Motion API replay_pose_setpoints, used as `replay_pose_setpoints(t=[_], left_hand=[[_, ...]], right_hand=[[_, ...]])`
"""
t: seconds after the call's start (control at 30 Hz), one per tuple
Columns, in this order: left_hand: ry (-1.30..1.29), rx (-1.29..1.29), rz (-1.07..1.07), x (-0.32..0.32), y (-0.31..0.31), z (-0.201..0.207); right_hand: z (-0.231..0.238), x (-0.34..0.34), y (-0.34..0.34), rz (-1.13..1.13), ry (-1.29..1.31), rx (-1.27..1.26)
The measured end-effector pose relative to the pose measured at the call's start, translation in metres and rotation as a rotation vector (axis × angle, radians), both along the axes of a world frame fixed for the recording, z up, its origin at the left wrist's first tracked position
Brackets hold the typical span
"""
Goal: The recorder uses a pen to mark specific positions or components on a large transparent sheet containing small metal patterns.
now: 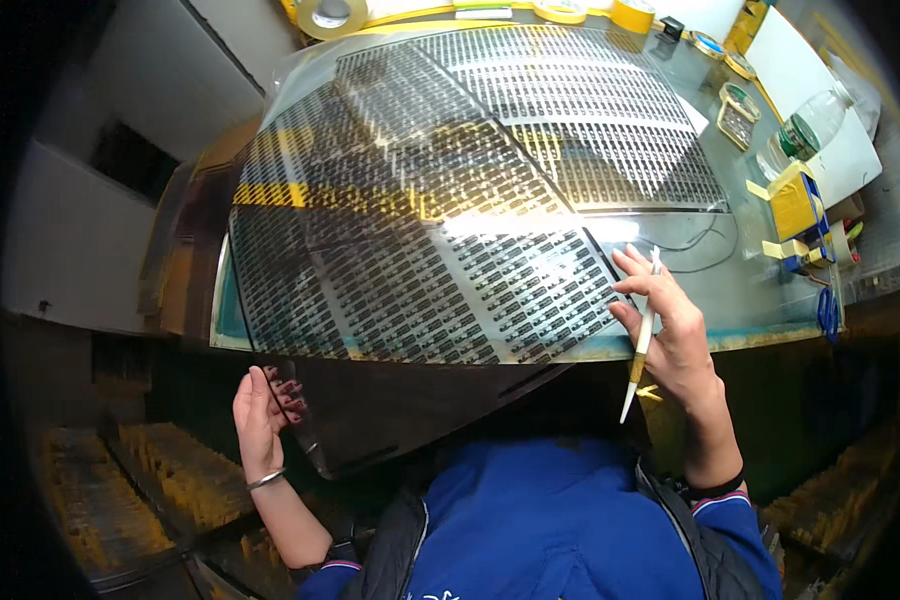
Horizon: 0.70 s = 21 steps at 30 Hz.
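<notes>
A large see-through film sheet (410, 290) with rows of small dark printed patterns slants across the table. Its dark lower part hangs past the front edge toward me. My left hand (261, 415) pinches that hanging part at its left border, thumb on the near side and fingers seen through the film. A slim white pen-like tool (637, 368) with a brownish band rests in my right hand (675, 325), its pointed end down. The right thumb and fingertips are by the film's right border; whether they touch it I cannot tell. Beneath lies another printed film sheet (610, 120).
The glass-topped table (710, 300) carries tape rolls (330, 15) along the back. At right stand a clear bottle (805, 130), a yellow-and-blue tape dispenser (800, 205) and blue-handled scissors (827, 310). A thin dark cord (705, 268) curls near my right hand.
</notes>
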<state>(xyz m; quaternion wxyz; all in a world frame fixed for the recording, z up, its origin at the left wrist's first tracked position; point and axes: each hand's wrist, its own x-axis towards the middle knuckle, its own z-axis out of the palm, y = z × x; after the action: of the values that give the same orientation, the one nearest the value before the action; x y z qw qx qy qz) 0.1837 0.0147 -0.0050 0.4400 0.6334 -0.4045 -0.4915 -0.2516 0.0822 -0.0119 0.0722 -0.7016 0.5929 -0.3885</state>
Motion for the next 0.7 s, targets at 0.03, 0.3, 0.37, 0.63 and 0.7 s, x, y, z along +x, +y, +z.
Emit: replay_pose_setpoints(t=[0.03,0.3,0.37,0.63,0.7], left_hand=[[0.135,0.034,-0.110,-0.004,-0.002,0.001],[0.350,-0.114,0.309,-0.047,0.011,-0.006],[0.562,-0.157,0.294,-0.078,0.025,-0.014],[0.606,0.217,-0.705,-0.146,0.041,-0.026],[0.616,0.215,-0.737,-0.151,0.042,-0.029]], right_hand=[[-0.001,-0.002,0.004,-0.014,0.005,0.010],[-0.004,-0.006,0.040,-0.123,-0.655,-0.079],[0.008,0.002,0.051,-0.109,-0.857,0.166],[0.009,0.010,0.037,-0.185,-1.097,0.165],[0.013,0.009,0.033,-0.213,-1.136,0.156]])
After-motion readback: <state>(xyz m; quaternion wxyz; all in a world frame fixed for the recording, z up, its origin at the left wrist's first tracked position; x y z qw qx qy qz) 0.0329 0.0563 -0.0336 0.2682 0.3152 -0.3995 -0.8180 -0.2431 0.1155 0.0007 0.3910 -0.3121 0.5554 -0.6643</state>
